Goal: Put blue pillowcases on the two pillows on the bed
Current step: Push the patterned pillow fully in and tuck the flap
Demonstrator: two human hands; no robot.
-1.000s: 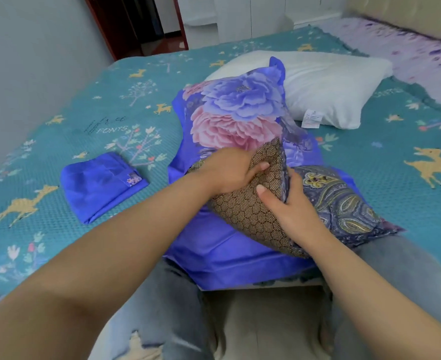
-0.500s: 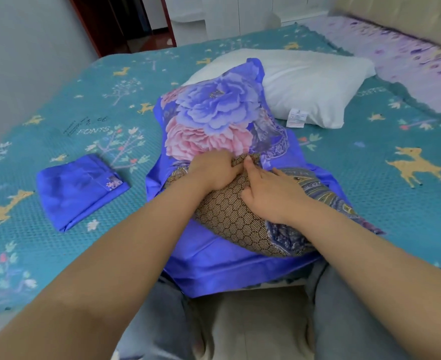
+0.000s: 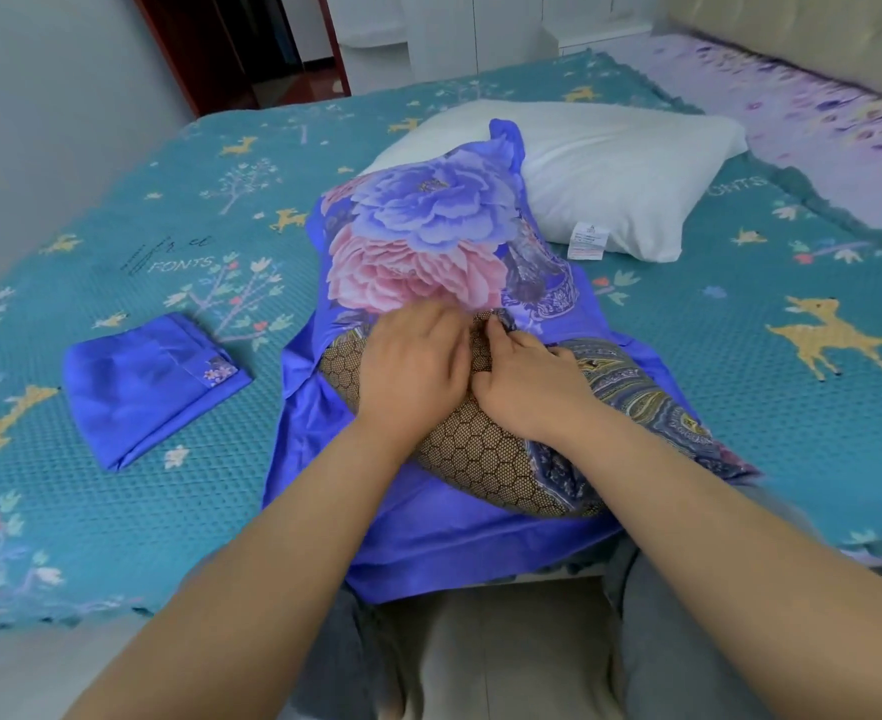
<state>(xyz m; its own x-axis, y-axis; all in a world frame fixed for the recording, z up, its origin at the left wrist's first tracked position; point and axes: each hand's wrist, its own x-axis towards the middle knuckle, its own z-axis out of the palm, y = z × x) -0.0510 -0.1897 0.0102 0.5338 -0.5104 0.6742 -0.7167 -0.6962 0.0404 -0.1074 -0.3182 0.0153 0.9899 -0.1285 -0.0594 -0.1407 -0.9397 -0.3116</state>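
Your left hand [image 3: 413,366] lies knuckles-up on the brown honeycomb-patterned pillow [image 3: 485,449], fingers bent down toward the mouth of the floral blue pillowcase [image 3: 418,236]; whether those fingers actually have hold of the fabric cannot be told, since they are blurred. Your right hand [image 3: 527,381] presses against the left from the 3 o'clock side, its fingertips [image 3: 496,332] curled and pinching the pillowcase edge where it meets the pillow.

The pillow sits at the centre of the view, its far end tucked inside the pillowcase and its near end bare, with a paisley-patterned side showing toward 4 o'clock. The pillowcase's plain blue underside spreads beneath the pillow and hangs over the near edge of the bed toward 6 o'clock, above your knees.

At 1 o'clock from your hands, a bare white pillow [image 3: 610,174] lies on the bed with its care label [image 3: 587,241] facing you, and the far corner of the floral pillowcase rests against it. At 9 o'clock, well apart from the pillow, a second blue pillowcase [image 3: 143,387] lies folded on the teal bedspread [image 3: 740,356] printed with deer and trees.
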